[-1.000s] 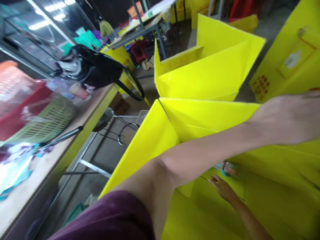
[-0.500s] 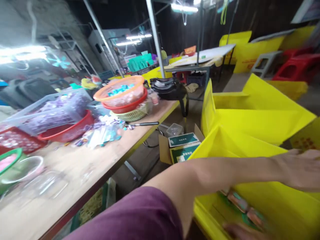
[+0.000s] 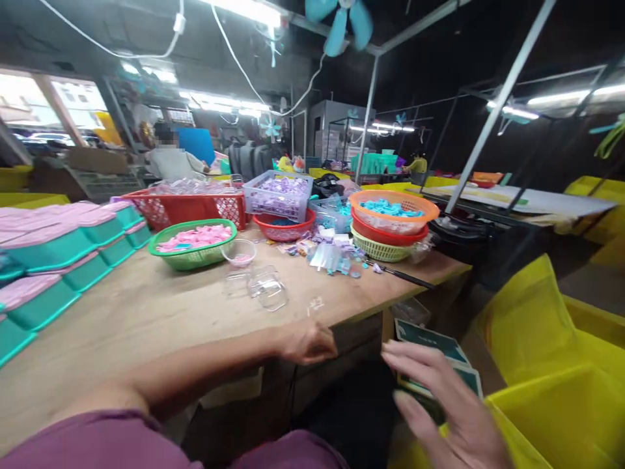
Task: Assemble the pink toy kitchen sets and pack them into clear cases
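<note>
My left hand (image 3: 308, 342) is over the near edge of the wooden table (image 3: 195, 306), its fingers curled into a loose fist; no object shows in it. My right hand (image 3: 449, 404) is low on the right, fingers apart and holding nothing. It is in front of a green-and-white printed carton (image 3: 430, 342) below table level and beside a yellow box (image 3: 551, 404). Nearest to my left hand on the tabletop are small clear bits (image 3: 315, 303) and clear plastic pieces (image 3: 266, 286).
Teal boxes with pink tops (image 3: 53, 244) are stacked at left. A green basket (image 3: 190, 259) holds pink pieces. Further back are a red crate (image 3: 185, 212), a lilac basket (image 3: 278, 202) and stacked baskets under an orange one (image 3: 430, 208). A black-handled tool (image 3: 405, 277) lies at right.
My view has swung left from the yellow boxes to the table. My left hand has moved back from over the yellow box to the table edge. My right hand has come up out of the box.
</note>
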Tool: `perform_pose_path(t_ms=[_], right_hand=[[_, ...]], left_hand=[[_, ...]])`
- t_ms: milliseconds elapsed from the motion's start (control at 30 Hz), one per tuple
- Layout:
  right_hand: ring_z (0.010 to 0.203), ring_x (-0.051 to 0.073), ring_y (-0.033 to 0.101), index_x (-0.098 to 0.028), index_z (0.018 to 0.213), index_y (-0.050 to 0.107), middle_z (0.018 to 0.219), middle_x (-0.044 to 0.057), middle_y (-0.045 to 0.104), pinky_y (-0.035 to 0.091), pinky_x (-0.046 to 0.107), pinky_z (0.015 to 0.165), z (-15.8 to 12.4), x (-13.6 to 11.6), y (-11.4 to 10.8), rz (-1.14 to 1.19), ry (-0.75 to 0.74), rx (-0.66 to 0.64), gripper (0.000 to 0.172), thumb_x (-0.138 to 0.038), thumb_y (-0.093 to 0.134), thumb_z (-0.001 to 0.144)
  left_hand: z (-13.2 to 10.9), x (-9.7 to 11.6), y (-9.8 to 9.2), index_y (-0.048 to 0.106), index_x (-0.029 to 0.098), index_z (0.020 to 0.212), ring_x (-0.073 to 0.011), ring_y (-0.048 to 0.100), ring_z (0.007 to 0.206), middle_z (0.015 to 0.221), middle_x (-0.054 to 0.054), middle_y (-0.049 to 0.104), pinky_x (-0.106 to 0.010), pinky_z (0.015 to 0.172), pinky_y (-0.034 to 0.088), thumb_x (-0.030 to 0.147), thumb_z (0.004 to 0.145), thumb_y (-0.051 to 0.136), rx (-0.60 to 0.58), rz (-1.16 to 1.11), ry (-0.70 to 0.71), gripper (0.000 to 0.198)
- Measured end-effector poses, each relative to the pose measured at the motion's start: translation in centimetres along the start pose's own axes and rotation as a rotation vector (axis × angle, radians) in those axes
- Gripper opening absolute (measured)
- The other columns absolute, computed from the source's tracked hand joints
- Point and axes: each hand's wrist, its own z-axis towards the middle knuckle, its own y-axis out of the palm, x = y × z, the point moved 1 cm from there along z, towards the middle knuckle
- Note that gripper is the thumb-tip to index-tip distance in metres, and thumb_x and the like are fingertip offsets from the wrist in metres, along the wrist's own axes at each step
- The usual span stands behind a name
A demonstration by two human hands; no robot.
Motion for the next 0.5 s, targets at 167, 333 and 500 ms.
perform_pose_path(t_ms=[167,333,500], right_hand=[[0.112,0.024,0.059,-0.023,0.116,0.061,0.118,0.010,0.062,0.049,0.042,0.097,7.1,2.0,11.6,0.112,0.078,-0.206,0.026,-0.034,0.049,0.096],[0.113,0.022,0.057,-0.023,0.111,0.064,0.117,0.008,0.061,0.048,0.038,0.095,11.5,1.3,18.0,0.380,0.136,-0.258,0.026,-0.038,0.048,0.097],[0.109,0.019,0.057,-0.028,0.111,0.067,0.115,0.005,0.062,0.048,0.030,0.089,15.9,-4.7,18.9,0.765,0.136,-0.137,0.025,-0.041,0.050,0.097]], left_hand=[[-6.0,-1.3,0.9,0.067,0.013,0.100,-0.0178,0.066,0.085,0.092,-0.014,0.072,-0.028,0.083,0.052,0.024,0.090,0.054,0.130,-0.402,-0.081,0.020],[-5.6,-3.7,2.6,0.067,0.011,0.092,-0.0166,0.064,0.073,0.082,-0.011,0.070,-0.027,0.073,0.054,0.034,0.084,0.062,0.208,-0.576,-0.069,0.025],[-5.7,-3.7,2.5,0.066,0.013,0.105,-0.0226,0.065,0.093,0.099,-0.010,0.071,-0.031,0.085,0.054,0.033,0.078,0.068,0.236,-0.494,-0.113,0.033]])
